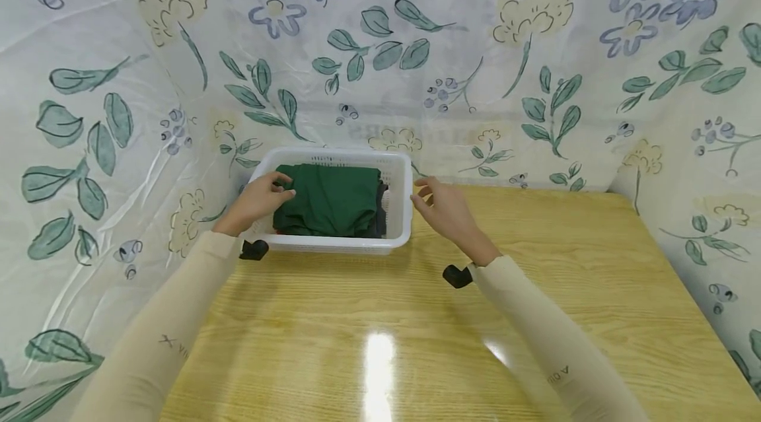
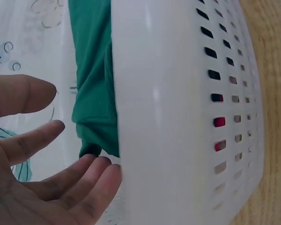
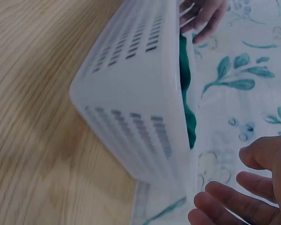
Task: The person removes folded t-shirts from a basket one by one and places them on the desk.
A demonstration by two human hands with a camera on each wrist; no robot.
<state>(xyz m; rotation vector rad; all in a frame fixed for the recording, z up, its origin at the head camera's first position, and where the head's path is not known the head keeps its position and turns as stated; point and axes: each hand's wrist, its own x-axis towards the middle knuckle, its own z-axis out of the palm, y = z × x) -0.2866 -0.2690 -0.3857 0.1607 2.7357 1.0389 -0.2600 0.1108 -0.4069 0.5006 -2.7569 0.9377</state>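
Observation:
A white plastic basket (image 1: 327, 242) with slotted walls stands on the table against the back curtain. Folded green cloth (image 1: 333, 197), perhaps a garment, lies on top inside it, with dark cloth (image 1: 382, 216) showing at its right side. Through the slots in the left wrist view, a bit of red fabric (image 2: 219, 122) is visible. My left hand (image 1: 255, 204) is over the basket's left end, fingers loosely spread at the green cloth's edge; whether they press it, I cannot tell. Beside the right rim hovers my right hand (image 1: 447, 212), fingers relaxed and holding nothing.
The wooden table (image 1: 357, 303) extends toward me and to the right of the basket. A floral curtain (image 1: 380, 105) hangs behind and along both sides, close to the basket's left end. Black wrist cameras (image 1: 456, 275) stick out below both hands.

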